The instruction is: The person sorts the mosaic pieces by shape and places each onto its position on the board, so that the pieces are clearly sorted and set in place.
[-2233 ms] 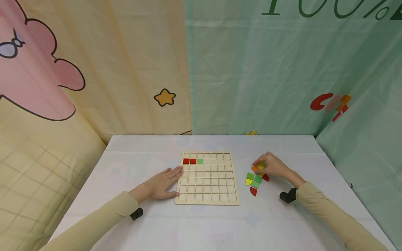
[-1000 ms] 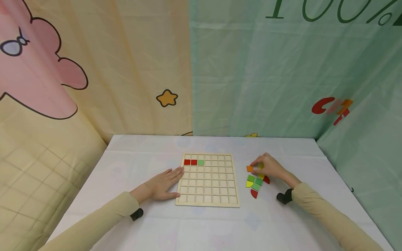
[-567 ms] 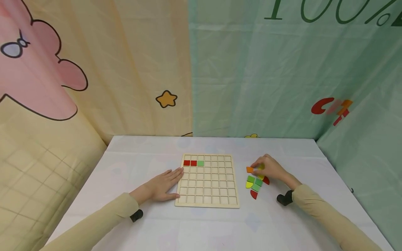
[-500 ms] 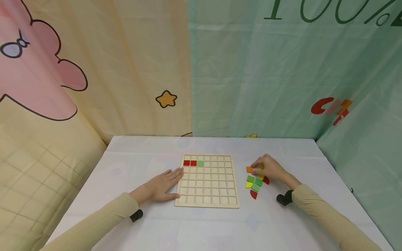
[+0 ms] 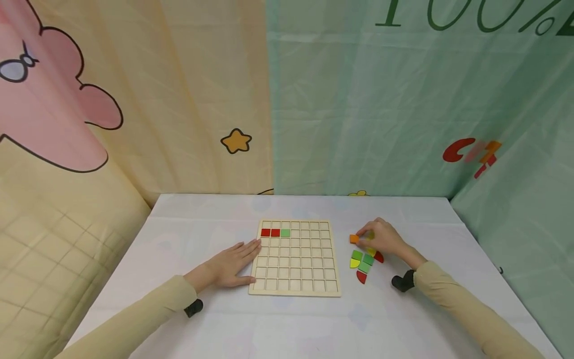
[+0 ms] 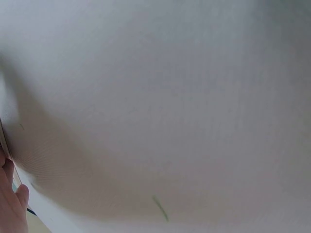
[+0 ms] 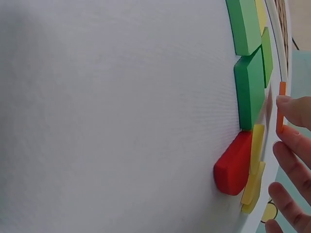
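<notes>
In the head view, my left hand [image 5: 230,264] rests with straight fingers on the left edge of a pale wooden grid board [image 5: 298,259]. Two red square tiles [image 5: 271,232] and a light green one [image 5: 285,233] sit side by side near the board's upper left corner. To the right of the board, my right hand [image 5: 381,237] pinches an orange square tile [image 5: 354,239] between thumb and fingertips. The right wrist view has this orange tile [image 7: 281,107] edge-on, a little off the table. Yellow pieces [image 5: 371,252] lie partly hidden beneath that hand.
Below the right hand lie loose green tiles [image 5: 364,267], a yellow rounded piece [image 5: 355,263] and red quarter-round pieces [image 5: 361,277]. The white table [image 5: 305,329] is backed by printed curtains [image 5: 358,99]. Black wrist devices [image 5: 402,281] hang under the sleeves.
My right hand has drawn the orange tile left, away from the yellow pieces, and now has it slightly raised. The left hand and the tiles on the board stay as they were.
</notes>
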The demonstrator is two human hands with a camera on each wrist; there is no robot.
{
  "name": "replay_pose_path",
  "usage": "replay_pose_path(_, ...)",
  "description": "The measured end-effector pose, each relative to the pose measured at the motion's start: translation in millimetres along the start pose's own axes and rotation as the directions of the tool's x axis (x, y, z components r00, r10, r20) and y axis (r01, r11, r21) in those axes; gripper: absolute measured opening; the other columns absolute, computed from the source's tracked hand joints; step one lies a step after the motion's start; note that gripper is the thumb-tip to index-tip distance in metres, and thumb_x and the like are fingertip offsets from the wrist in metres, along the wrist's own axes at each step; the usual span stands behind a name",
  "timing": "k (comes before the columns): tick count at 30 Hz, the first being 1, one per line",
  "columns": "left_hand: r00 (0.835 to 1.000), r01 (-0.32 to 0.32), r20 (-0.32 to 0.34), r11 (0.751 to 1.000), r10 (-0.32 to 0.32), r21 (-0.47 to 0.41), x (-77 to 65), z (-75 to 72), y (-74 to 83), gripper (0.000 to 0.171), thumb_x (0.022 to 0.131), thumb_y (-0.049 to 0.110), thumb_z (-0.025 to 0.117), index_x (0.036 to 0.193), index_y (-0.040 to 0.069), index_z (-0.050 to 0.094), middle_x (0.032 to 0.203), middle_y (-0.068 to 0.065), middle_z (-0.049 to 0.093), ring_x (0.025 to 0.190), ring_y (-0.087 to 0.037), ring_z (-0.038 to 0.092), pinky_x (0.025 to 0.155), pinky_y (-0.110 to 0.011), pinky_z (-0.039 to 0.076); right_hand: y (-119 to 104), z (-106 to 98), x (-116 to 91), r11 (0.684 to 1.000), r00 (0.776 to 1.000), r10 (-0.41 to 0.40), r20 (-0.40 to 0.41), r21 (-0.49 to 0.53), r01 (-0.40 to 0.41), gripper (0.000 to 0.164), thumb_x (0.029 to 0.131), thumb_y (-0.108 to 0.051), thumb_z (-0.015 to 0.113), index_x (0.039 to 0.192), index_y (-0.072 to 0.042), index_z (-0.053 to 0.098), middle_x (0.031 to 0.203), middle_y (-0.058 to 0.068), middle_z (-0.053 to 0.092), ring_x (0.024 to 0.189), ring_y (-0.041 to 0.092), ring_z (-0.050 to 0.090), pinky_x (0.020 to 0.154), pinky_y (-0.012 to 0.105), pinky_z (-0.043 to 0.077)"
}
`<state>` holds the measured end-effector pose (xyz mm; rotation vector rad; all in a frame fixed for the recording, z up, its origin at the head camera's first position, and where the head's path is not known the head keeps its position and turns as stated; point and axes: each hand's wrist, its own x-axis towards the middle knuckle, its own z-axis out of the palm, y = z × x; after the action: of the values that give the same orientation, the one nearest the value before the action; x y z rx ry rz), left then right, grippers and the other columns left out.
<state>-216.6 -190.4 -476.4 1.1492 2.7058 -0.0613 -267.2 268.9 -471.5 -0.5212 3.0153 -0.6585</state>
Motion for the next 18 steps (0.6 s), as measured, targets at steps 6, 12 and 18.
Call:
replay_pose_path(6, 1.0, 0.002, 0.005, 1.0, -0.002, -0.006, 0.4, 1.0, -0.6, 0.087, 0.094, 0.064, 0.036, 0.154, 0.004, 0.016, 0.163, -0.009, 0.011, 0.15, -0.023, 0.012, 0.121, -0.044, 0.019, -1, 3, 3, 1.0, 1.0, 0.013, -0.008, 0.0, -0.013, 0.025, 0.078, -0.031, 0.079, 0.095, -0.013, 0.077, 0.094, 0.0, 0.071, 0.091, 0.02, 0.052, 0.074, 0.03, 0.044)
replay_pose_path(12, 1.0, 0.003, 0.002, 1.0, -0.003, -0.002, 0.3, 2.3, -1.2, 0.087, 0.094, 0.064, 0.037, 0.154, 0.004, 0.016, 0.163, -0.009, 0.011, 0.15, -0.022, 0.012, 0.121, -0.044, 0.019, -8, 4, 6, 1.0, 0.999, 0.024, -0.024, 0.021, -0.023, 0.023, 0.078, -0.029, 0.078, 0.095, -0.014, 0.077, 0.093, -0.001, 0.071, 0.091, 0.019, 0.052, 0.077, 0.034, 0.045)
replay_pose_path(18, 1.0, -0.005, -0.002, 1.0, 0.005, 0.008, 0.1, 1.3, -1.5, 0.087, 0.094, 0.064, 0.036, 0.154, 0.004, 0.016, 0.162, -0.01, 0.012, 0.15, -0.023, 0.013, 0.121, -0.044, 0.02, -14, 4, 11, 1.0, 0.999, -0.01, -0.042, 0.007, 0.01, 0.022, 0.078, -0.03, 0.078, 0.095, -0.015, 0.077, 0.093, -0.002, 0.072, 0.092, 0.019, 0.053, 0.08, 0.037, 0.047)
